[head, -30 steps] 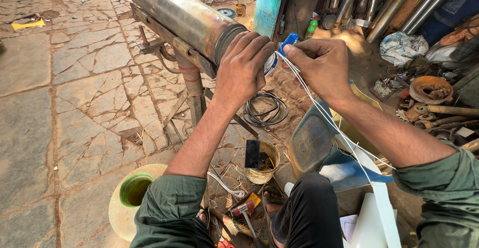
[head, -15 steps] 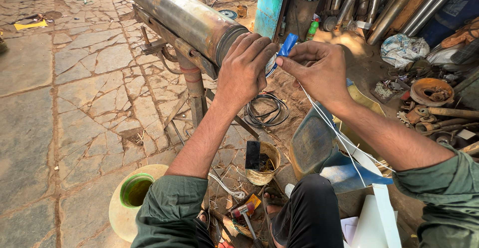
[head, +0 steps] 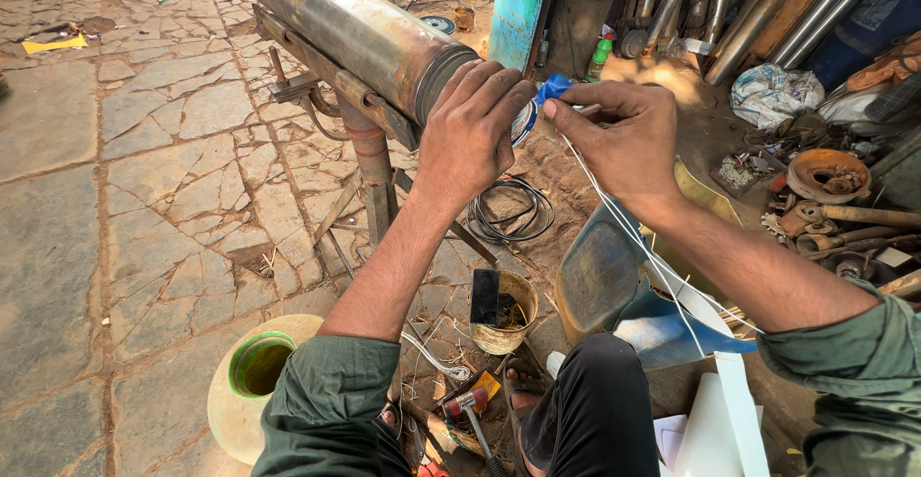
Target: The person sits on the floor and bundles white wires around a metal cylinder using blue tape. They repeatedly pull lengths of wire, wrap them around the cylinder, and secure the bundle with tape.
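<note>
Up close, the left hand (head: 472,127) lies over the open end of a long metal cylinder (head: 345,31), its fingers curled down around the dark band at the rim and pressing on it. Just beside it, the right hand (head: 624,136) has its fingers pinched shut on a small blue piece (head: 554,87) and on a thin white strand (head: 652,256), which touch the cylinder's end between the two hands. From that pinch the strand runs down and back across the right forearm toward the person's lap, where it passes over a blue and white sheet (head: 672,328). The cylinder lies tilted on a rusty metal stand (head: 369,155) that rests on a cracked stone floor (head: 115,199). Below the hands, a coil of black wire (head: 513,210) lies on the ground, and nearer the person a small bucket (head: 504,314) holds a dark flat object. A pale round vessel with a green inner rim (head: 259,367) sits by the left sleeve, and a red-handled hammer (head: 465,405) lies near the knees. To the right, rusty rings and machine parts (head: 830,189) are heaped on the ground, with metal pipes (head: 758,7) leaning behind them beside a blue-green upright post (head: 518,7). Both sleeves are dark green.
</note>
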